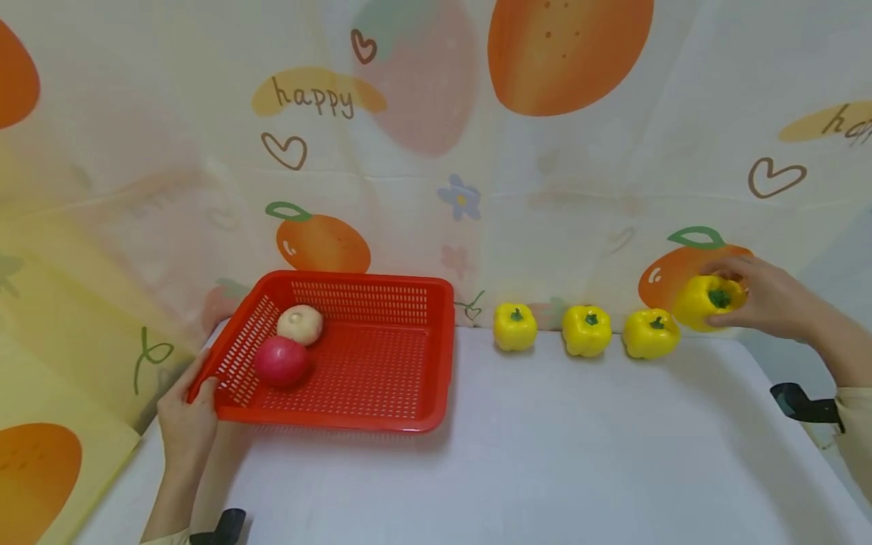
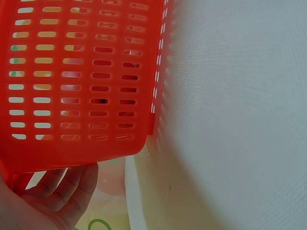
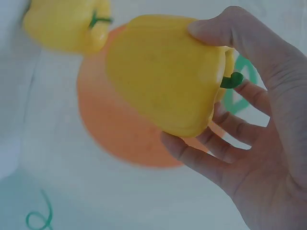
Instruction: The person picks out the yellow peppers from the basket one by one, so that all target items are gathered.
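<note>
My left hand (image 1: 189, 420) grips the left end of a red plastic basket (image 1: 443, 378), fingers curled at its rim in the left wrist view. Inside the basket, toward its left, lie a pinkish-red round fruit or vegetable (image 1: 281, 362) and a cream-coloured round one (image 1: 300, 325). At the far right, my right hand (image 1: 766, 297) pinches a yellow bell pepper (image 3: 163, 72) between thumb and fingers, tilted and held above the table. Left of it stand three more yellow bell peppers in a row: one (image 1: 651, 334) nearest, one (image 1: 587, 331) in the middle, one (image 1: 515, 327) closest to the basket.
A white-covered table (image 1: 545, 454) bears everything. Right behind the peppers and basket hangs a printed cloth (image 1: 409, 189) with oranges, hearts and writing. More of this cloth (image 1: 68, 341) stands along the left side.
</note>
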Demonstrator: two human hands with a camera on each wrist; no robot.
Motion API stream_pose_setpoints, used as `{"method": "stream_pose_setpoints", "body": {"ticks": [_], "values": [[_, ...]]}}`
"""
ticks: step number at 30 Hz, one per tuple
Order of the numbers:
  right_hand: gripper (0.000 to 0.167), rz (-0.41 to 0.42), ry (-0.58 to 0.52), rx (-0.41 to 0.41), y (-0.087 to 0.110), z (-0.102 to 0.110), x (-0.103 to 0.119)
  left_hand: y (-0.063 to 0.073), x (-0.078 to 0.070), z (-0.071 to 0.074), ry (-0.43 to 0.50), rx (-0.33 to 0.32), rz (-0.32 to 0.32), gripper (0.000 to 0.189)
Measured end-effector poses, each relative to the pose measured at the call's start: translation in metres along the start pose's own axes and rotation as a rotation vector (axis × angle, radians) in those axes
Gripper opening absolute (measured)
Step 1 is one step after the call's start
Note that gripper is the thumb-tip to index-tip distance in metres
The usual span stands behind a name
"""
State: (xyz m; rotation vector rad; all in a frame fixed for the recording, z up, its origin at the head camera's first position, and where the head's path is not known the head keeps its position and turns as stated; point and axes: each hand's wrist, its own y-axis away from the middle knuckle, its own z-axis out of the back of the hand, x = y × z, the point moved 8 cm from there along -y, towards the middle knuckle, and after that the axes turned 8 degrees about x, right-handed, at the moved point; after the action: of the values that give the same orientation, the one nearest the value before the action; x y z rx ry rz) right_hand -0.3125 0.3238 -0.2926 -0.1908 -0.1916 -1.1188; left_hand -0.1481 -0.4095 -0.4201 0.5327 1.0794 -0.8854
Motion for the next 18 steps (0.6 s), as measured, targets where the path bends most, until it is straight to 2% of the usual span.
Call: {"method": "stream_pose_setpoints", "body": {"ticks": [5, 11, 18], "values": [[0.068, -0.058, 0.010, 0.029, 0.009, -0.005, -0.024, 0.000, -0.003, 0.001, 0.004, -0.010, -0.008, 0.044], [0.068, -0.135, -0.027, 0.141, 0.013, -0.028, -0.055, -0.001, -0.001, 0.000, 0.011, 0.004, 0.002, 0.044], [0.063, -0.098, -0.020, 0.185, 0.013, -0.049, -0.068, 0.000, -0.002, 0.000, 0.005, -0.005, -0.012, 0.044]]}}
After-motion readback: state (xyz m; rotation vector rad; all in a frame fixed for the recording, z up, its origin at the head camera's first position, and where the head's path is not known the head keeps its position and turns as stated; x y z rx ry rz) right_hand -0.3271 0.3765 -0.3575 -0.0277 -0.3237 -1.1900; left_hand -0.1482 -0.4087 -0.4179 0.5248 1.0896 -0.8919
